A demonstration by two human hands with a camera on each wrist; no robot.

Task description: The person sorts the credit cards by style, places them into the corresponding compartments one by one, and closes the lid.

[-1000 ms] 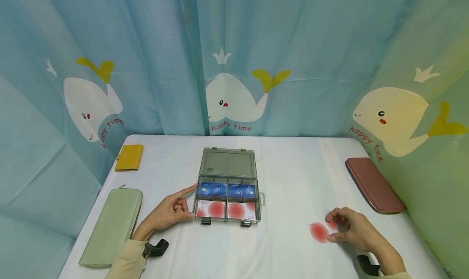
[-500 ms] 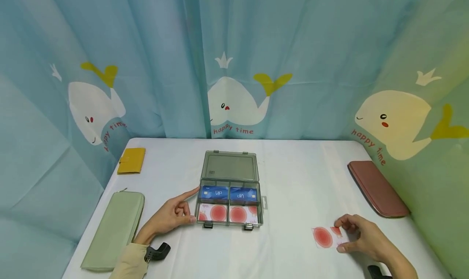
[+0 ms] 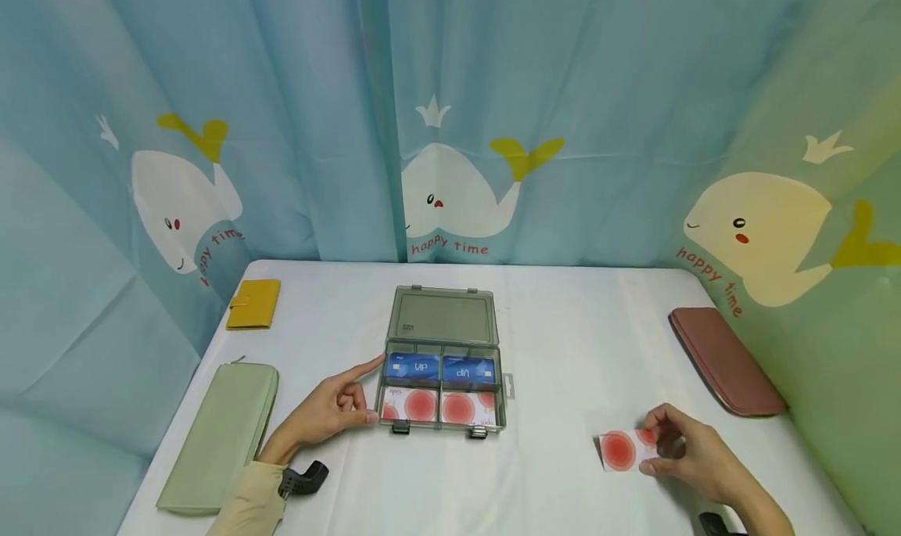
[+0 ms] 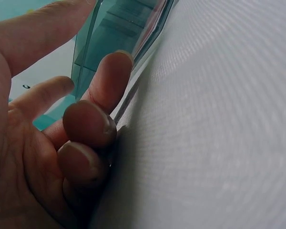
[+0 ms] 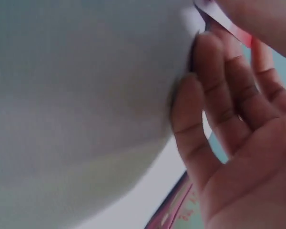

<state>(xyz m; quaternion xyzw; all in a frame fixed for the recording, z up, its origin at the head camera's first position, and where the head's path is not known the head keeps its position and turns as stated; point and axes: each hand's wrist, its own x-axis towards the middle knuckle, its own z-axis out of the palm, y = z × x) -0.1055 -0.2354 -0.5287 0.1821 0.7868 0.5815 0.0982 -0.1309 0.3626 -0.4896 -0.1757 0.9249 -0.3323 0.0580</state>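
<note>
The right hand (image 3: 686, 454) pinches a white card printed with red round spots (image 3: 622, 450) between thumb and curled fingers, near the front right corner of the white-covered tabletop (image 3: 563, 348). The card's right end is hidden in the hand and its left end sticks out free; whether that end touches the cloth cannot be told. In the right wrist view the card's edge (image 5: 224, 21) shows between the thumb and the fingers (image 5: 224, 81).

The left hand (image 3: 327, 411) rests on the tabletop against the left side of a smoky transparent plastic box with four compartments (image 3: 441, 387), which sits at the middle of the tabletop with its hinged lid (image 3: 442, 315) thrown open and lying flat toward the far edge. The forefinger is stretched out along the box's left wall, the thumb touches its front left corner, and the other fingers (image 4: 88, 126) are curled loosely, holding nothing.

The two far compartments hold blue cards lettered VIP (image 3: 439, 368); the two near ones hold white cards with red spots (image 3: 438, 405).

A long pale green zip wallet (image 3: 221, 434) lies along the left edge near the front, a small yellow wallet (image 3: 253, 303) near the far left corner, and a long reddish-brown wallet (image 3: 725, 360) along the right edge.
</note>
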